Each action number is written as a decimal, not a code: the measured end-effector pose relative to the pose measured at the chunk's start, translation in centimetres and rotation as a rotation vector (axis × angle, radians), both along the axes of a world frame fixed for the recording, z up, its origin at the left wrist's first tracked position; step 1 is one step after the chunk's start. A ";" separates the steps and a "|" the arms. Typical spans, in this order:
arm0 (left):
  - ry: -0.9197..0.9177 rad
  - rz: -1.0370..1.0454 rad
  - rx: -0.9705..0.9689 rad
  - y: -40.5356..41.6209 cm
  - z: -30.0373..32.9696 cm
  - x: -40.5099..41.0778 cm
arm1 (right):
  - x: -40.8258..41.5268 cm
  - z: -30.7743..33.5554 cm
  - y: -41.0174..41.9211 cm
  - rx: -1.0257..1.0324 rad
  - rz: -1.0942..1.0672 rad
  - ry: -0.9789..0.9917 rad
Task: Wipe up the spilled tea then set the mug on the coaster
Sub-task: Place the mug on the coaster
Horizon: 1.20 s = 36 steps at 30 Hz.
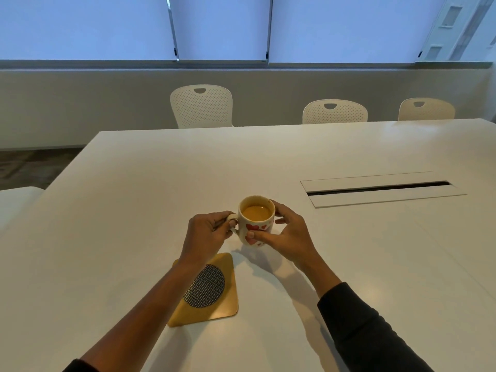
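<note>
A white mug (257,220) with red hearts, filled with milky tea, is near the middle of the white table (134,210). My left hand (206,234) pinches its handle on the left side. My right hand (287,234) wraps around the mug's right side, thumb on the front. A yellow square coaster (214,307) with a dark round patterned centre lies on the table just in front of the mug; my left forearm crosses over its left part. No spilled tea or cloth is visible.
A long cable slot with a flap (381,189) is set into the table to the right. Three white perforated chairs (201,106) stand along the far edge. Another white surface (16,202) sits at the left.
</note>
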<state>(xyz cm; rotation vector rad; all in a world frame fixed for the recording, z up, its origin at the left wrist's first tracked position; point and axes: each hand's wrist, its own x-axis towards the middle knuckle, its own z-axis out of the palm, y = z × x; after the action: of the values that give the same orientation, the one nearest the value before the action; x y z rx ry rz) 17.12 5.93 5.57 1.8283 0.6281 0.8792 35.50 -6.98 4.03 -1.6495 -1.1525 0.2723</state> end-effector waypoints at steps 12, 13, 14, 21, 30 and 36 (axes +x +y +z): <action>0.028 0.095 -0.106 0.2 -1.4 -9.4 | -8.8 -1.0 1.5 -0.001 0.080 0.031; 0.036 0.100 -0.114 0.2 -1.6 -10.0 | -9.4 -1.2 1.5 -0.010 0.083 0.030; 0.041 0.102 -0.116 0.1 -1.7 -10.6 | -10.0 -1.3 1.5 -0.015 0.087 0.026; 0.059 0.105 -0.098 -0.5 -2.4 -13.8 | -12.9 -2.3 1.1 -0.039 0.102 0.069; 0.042 0.083 -0.041 -1.5 -2.7 -14.7 | -13.9 -2.9 0.0 -0.074 0.093 0.090; 0.098 0.097 -0.045 -1.6 -3.0 -14.7 | -14.1 -3.2 -0.4 -0.103 0.092 0.109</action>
<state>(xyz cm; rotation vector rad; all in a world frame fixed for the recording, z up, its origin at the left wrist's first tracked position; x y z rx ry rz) 2.41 4.31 2.54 1.8209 0.7977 0.8356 21.38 -7.34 0.85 -1.6517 -1.1490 0.4819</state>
